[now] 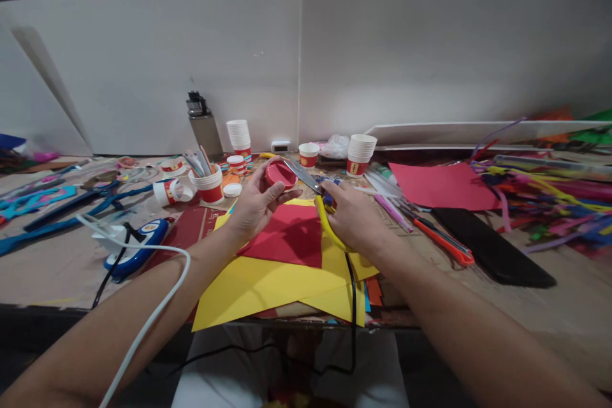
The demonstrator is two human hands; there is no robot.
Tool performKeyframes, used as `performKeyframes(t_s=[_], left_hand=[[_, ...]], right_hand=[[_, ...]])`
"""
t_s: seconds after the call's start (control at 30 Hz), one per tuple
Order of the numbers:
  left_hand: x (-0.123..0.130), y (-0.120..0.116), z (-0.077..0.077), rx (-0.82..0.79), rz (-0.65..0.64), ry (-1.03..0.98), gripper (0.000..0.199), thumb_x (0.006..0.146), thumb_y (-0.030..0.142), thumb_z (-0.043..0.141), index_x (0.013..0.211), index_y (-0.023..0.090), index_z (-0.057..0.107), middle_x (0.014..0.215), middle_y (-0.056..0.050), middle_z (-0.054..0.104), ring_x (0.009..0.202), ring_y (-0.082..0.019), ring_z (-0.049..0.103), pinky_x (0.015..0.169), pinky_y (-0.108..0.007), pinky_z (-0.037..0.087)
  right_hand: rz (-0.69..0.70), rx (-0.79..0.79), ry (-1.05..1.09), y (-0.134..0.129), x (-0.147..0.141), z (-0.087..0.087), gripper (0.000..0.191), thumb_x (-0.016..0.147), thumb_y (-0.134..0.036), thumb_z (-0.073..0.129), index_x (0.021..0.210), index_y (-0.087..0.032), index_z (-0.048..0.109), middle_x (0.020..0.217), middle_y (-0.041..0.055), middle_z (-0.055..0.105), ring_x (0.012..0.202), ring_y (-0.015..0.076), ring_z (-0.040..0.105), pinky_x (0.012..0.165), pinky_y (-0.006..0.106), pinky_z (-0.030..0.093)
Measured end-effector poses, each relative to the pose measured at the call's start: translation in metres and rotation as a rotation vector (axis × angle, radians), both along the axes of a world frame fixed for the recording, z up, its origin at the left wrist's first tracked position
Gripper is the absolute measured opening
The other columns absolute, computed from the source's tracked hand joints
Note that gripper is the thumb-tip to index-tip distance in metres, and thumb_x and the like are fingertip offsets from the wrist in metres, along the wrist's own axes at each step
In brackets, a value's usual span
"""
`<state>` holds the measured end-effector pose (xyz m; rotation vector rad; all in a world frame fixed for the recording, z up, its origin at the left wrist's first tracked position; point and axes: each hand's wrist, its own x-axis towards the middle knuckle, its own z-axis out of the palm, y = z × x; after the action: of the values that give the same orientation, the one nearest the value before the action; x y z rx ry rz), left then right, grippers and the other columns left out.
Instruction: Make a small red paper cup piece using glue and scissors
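Note:
My left hand (pixel 254 205) is closed on a small round red piece (pixel 281 173) with a raised rim, perhaps part of a paper cup, its red inner face turned toward me. My right hand (pixel 352 213) grips a pair of scissors (pixel 302 174) by yellow handles. The blades point up and left, close beside the red piece's right edge; whether they touch it I cannot tell. Below both hands, a red paper sheet (pixel 289 239) lies over yellow paper (pixel 243 290) at the table's front edge.
Stacked paper cups (pixel 362 156), a cup of pencils (pixel 206 185) and a bottle (pixel 204 127) stand behind. To the right lie a box cutter (pixel 444 242), a black phone (pixel 492 248) and red paper (pixel 444 185). A white cable (pixel 184 274) crosses my left forearm.

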<state>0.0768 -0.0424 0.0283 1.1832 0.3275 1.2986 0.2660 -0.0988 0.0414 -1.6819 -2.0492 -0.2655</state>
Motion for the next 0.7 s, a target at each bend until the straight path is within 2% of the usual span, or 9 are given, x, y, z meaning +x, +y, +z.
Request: performKeyframes(t_s=[0.2,0.4,0.7], left_hand=[[-0.0030,0.0051,0.0000,0.010,-0.020,-0.010,0.048,0.074,0.025,0.076,0.118,0.026,0.059,0.119,-0.006,0.062,0.098,-0.017,0.064,0.088,-0.034,0.058],[-0.0032,0.0038,-0.0015,0.013,-0.034,0.027,0.052,0.071,0.027,0.078,0.120,0.026,0.058,0.117,-0.007,0.063,0.096,-0.018,0.065,0.085,-0.034,0.058],[-0.0064,0.0082,-0.0021,0.025,-0.094,0.022,0.050,0.072,0.026,0.077,0.119,0.023,0.060,0.117,-0.008,0.063,0.092,-0.017,0.066,0.083,-0.032,0.059]], right_hand=[[-0.025,0.000,-0.019,-0.0023,0.0002,0.0018,0.040,0.084,-0.029,0.052,0.122,-0.019,0.059,0.105,0.0121,0.065,0.086,0.0253,0.061,0.068,0.032,0.039],[-0.035,0.027,-0.040,-0.0024,0.0005,0.0018,0.042,0.087,-0.034,0.050,0.126,-0.021,0.056,0.106,0.0129,0.060,0.082,0.0244,0.059,0.061,0.031,0.038],[-0.022,0.022,-0.043,-0.0019,0.0027,0.0019,0.044,0.081,-0.022,0.052,0.125,-0.019,0.057,0.102,0.0129,0.061,0.079,0.0235,0.059,0.065,0.031,0.039]])
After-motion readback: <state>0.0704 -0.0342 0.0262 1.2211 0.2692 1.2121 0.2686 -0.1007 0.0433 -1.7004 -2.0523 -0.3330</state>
